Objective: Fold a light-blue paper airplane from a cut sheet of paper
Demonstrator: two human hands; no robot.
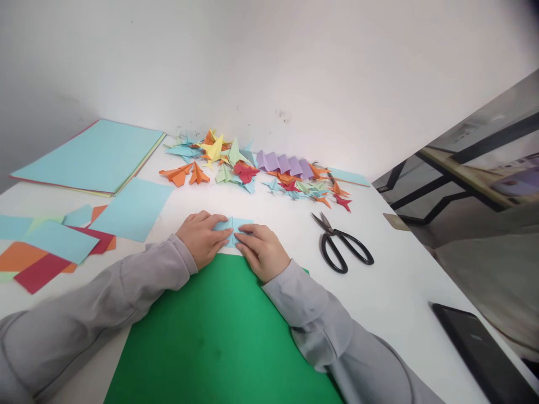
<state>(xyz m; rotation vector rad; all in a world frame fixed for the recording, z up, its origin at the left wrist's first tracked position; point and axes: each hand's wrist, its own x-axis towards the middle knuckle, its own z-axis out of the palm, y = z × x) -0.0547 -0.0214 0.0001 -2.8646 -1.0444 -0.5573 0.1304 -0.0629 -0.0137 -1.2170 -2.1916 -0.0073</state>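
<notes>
A small light-blue sheet of paper (235,224) with a crease down its middle lies flat on the white table, just past the far edge of a large green sheet (219,331). My left hand (204,235) presses the left side of the blue paper, fingers close together. From the right, my right hand (263,251) pinches at the same paper, fingertips near the crease. Both hands cover parts of the paper's sides. Black-handled scissors (337,241) lie to the right of my right hand, blades slightly apart.
Folded paper shapes (214,148) lie along the wall, beside a purple pleated strip (284,164). Stacked large sheets (92,154) are at the back left, with cut coloured pieces (59,241) nearer. A black phone-like device (480,348) rests by the right table edge.
</notes>
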